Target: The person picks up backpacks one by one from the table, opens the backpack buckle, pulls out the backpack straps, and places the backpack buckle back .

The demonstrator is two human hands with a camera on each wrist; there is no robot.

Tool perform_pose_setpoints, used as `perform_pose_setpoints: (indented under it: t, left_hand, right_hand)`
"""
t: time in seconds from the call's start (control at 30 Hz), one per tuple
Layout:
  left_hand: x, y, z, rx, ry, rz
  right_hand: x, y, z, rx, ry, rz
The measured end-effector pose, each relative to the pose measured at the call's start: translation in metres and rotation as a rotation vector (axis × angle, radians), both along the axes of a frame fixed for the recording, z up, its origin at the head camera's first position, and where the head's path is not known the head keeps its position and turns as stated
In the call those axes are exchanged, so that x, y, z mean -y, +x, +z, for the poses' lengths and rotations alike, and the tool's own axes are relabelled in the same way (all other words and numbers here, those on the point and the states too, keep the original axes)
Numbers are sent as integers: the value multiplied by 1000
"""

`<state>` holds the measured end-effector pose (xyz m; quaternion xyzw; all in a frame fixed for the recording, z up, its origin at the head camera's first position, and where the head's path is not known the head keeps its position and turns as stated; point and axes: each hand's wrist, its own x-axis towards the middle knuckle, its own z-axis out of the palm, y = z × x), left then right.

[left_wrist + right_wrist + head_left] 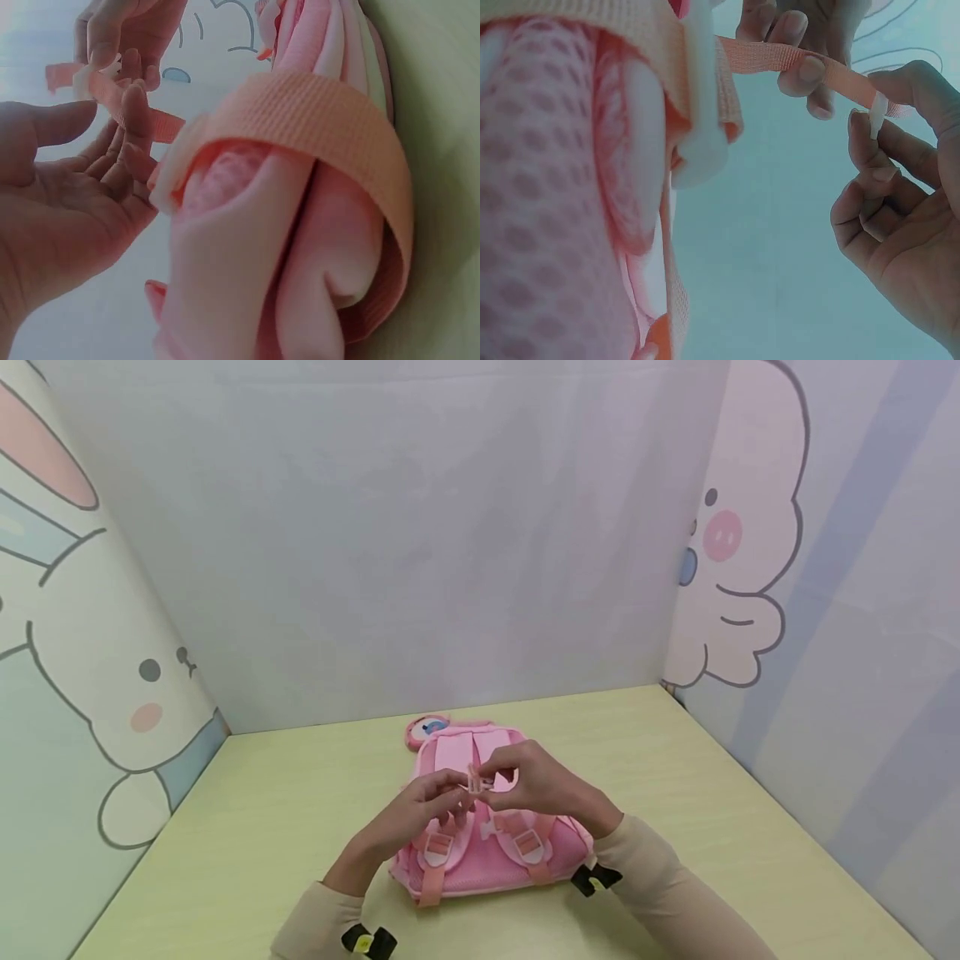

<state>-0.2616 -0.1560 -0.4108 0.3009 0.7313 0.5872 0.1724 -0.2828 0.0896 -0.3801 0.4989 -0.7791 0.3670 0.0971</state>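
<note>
A pink backpack (491, 875) lies with its shoulder straps facing up. Above it, my right hand (536, 781) pinches a small white plastic buckle (877, 114) between thumb and index finger. A peach webbing strap (769, 56) runs through that buckle and back towards the bag. My left hand (431, 802) holds the strap among its fingers, just left of the buckle; in the left wrist view its thumb stands apart from the webbing. Fingers partly hide the buckle in the head view.
A round pink-rimmed piece (427, 731) sits at the bag's top left. White strap adjusters (437, 849) and peach webbing are on the lower shoulder straps. The pale yellow table (315, 777) meets printed cloth walls (420, 543) at the back and sides.
</note>
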Motion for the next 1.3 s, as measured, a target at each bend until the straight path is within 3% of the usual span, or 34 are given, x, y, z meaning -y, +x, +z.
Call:
perform_pose_setpoints:
  t: [0.2,0.33,1.03,1.3]
  left_hand:
    - [3,-3,0,-25,-23,102]
    - [4,-4,-1,-10,-18,133]
    - [8,-5,0,-28,-44,154]
    - [11,-6,-2,-48,-61,135]
  right_hand:
    - [-4,0,4,5,-14,-14]
    - [-5,1,5,23,-9,-30]
    - [-6,0,6,25,1,-25]
    - [-6,2,5,139,84,10]
